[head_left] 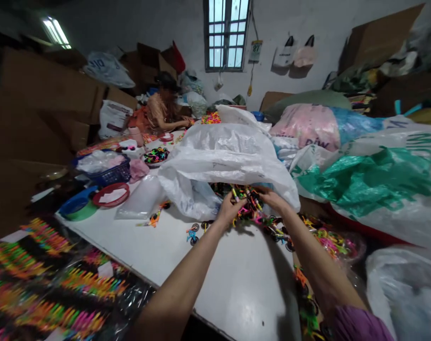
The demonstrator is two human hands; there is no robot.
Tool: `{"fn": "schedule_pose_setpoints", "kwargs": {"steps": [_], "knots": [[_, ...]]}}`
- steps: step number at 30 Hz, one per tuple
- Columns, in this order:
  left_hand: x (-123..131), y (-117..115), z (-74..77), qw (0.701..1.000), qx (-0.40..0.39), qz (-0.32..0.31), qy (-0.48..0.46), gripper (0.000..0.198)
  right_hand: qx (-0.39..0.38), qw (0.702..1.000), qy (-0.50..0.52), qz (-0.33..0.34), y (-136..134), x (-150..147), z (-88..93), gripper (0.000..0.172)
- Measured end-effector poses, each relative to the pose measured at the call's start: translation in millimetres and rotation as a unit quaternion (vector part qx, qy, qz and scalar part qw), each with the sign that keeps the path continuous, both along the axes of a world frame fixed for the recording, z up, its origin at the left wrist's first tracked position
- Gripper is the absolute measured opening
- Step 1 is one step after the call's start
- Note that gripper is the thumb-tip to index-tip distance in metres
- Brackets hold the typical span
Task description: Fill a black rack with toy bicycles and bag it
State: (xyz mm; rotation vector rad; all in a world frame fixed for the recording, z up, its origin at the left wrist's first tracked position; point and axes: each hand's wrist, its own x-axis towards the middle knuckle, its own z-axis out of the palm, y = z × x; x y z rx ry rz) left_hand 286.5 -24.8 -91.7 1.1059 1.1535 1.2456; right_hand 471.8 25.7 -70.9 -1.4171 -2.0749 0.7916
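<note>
Toys (253,208), small and many-coloured, lie heaped at the mouth of a white sack (233,147) on our worktop (237,293), and both our hands are among them. Our left hand (231,209) has its grip closed round some toys at the near left of the heap. Our right hand (272,199) reaches in from the other side, touching the heap; its fingertips are hidden, so we cannot tell whether that grip is clamped. A purple sleeve (361,324) covers part of our right arm.

Left of the heap, a blue bike (192,235) and an orange toy (155,217) lie apart on the worktop. Beyond them we see a clear bag (140,199), a red tray (122,198) with white paper in it, a blue bowl (68,202) and a blue basket (112,176). Coloured pieces (84,282) stand in rows at our lower left. A green-and-white sack (382,177) spreads at our right. Farther off, a co-worker (160,111) sits bent over more small pieces.
</note>
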Motion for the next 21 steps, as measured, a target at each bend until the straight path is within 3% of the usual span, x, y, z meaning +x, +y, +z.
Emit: {"fn": "schedule_pose_setpoints", "kwargs": {"steps": [3,7,12,15,17,19,21], "knots": [[16.6,-23.4,-10.6,0.991,0.070,-0.001,0.115,0.059,-0.040,0.996,0.081,-0.004,-26.3,22.8,-13.9,0.038],[41.7,-51.5,-25.0,0.963,0.122,-0.043,0.236,0.066,-0.065,0.984,0.138,-0.092,-65.4,49.3,-36.6,0.036],[66.3,-74.7,-35.4,0.918,0.127,-0.119,0.355,0.059,0.016,0.966,0.108,-0.233,-140.4,74.7,-54.1,0.035],[66.2,-83.6,-33.1,0.893,0.128,-0.155,0.403,0.056,0.016,0.958,0.063,-0.279,-208.0,90.5,-51.1,0.032],[60.0,-94.4,-32.8,0.868,0.152,-0.174,0.440,0.055,-0.022,0.955,0.093,-0.281,-263.0,104.6,-40.7,0.031],[53.7,-112.3,-37.5,0.814,0.233,-0.159,0.507,0.049,-0.083,0.939,0.162,-0.293,-324.8,122.5,-24.3,0.032],[52.4,-138.4,-47.3,0.776,0.327,-0.175,0.510,0.044,-0.153,0.898,0.239,-0.337,-390.1,142.9,-7.0,0.035]]}}
